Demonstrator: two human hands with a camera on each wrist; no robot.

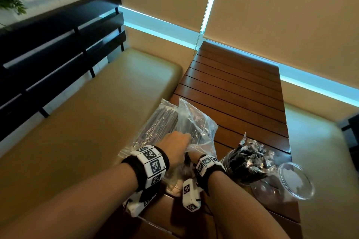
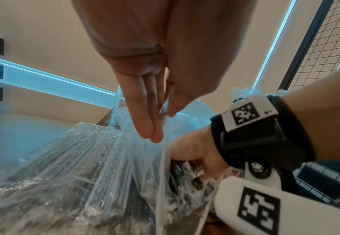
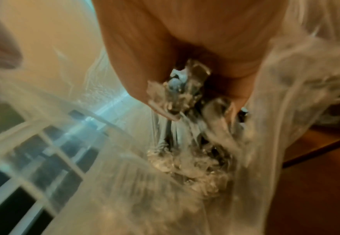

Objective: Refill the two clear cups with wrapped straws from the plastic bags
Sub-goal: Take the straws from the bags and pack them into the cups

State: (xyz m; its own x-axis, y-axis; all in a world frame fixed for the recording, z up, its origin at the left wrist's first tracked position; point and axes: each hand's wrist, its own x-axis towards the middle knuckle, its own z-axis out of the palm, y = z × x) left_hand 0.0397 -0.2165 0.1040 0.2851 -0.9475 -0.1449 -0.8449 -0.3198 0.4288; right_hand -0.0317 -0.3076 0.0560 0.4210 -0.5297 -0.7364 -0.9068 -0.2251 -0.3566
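Observation:
Two clear plastic bags of black wrapped straws lie at the wooden table's [image 1: 242,83] left edge. My left hand [image 1: 175,144] pinches the film of the nearer, opened bag [image 1: 196,122] between thumb and straight fingers [image 2: 144,127], holding its mouth up. My right hand [image 1: 192,156] is inside that bag, its fingers curled round a bundle of wrapped straws [image 3: 187,98]. The second bag [image 1: 155,122] lies beside it to the left. At the right, one clear cup [image 1: 246,163] is packed with wrapped straws. The other clear cup [image 1: 293,180] lies tilted with no straws in it.
Tan cushioned bench seats flank the table, one on the left [image 1: 97,112] and one on the right [image 1: 320,161]. A dark slatted backrest [image 1: 58,44] stands behind the left seat. A blind cord [image 1: 198,44] hangs at the table's far end.

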